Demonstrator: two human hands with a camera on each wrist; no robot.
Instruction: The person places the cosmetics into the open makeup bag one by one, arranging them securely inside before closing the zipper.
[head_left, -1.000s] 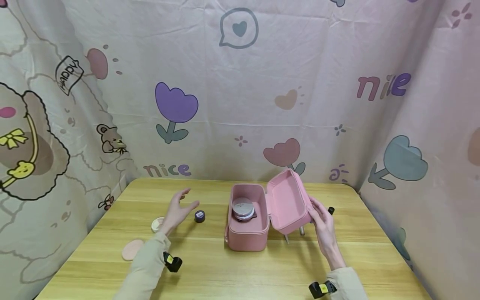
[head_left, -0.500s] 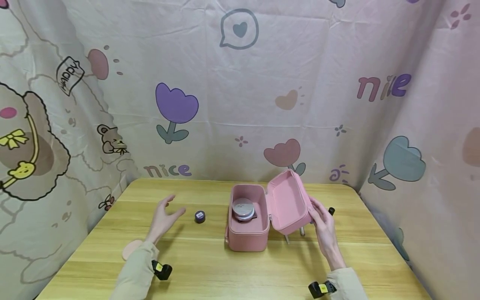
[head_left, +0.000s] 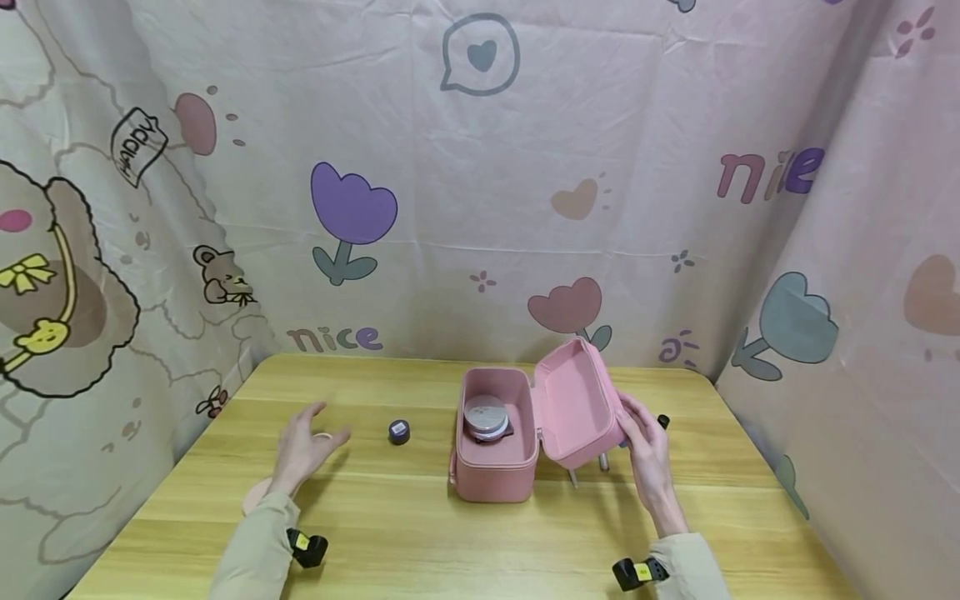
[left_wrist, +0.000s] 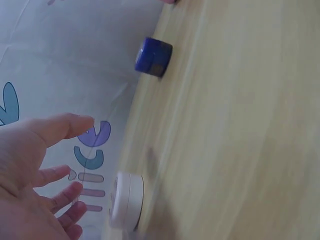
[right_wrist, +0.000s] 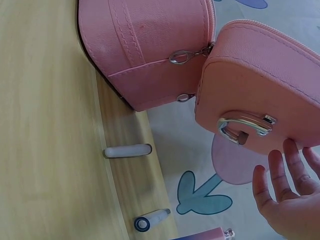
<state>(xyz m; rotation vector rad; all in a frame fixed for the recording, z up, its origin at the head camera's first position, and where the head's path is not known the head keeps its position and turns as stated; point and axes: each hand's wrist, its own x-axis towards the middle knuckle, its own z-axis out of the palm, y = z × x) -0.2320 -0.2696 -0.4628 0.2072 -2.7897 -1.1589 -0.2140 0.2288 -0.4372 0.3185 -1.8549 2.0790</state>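
My left hand (head_left: 303,450) hovers with spread, slightly bent fingers above a white round jar (left_wrist: 127,201), which it mostly covers in the head view. Nothing lies in its grasp. A small dark blue jar (head_left: 399,432) stands to its right. In the middle of the table sits a pink cosmetic case (head_left: 495,483), unzipped, with round silvery compacts (head_left: 487,414) stacked inside. Its lid (head_left: 576,404) is swung out to the right. My right hand (head_left: 647,454) holds the lid by its outer edge, fingertips (right_wrist: 291,145) against the outer face beside a metal-ringed handle (right_wrist: 240,127).
A flat pale pink disc (head_left: 255,497) lies partly under the left forearm. Behind the lid are a pale slim tube (right_wrist: 128,150), a second tube (right_wrist: 151,220) and a pink-purple item (right_wrist: 207,234). A patterned curtain (head_left: 450,208) hangs around the wooden table (head_left: 450,550).
My left hand has drawn back leftward, away from the dark blue jar and over the white jar. The right hand and the lid stay in place.
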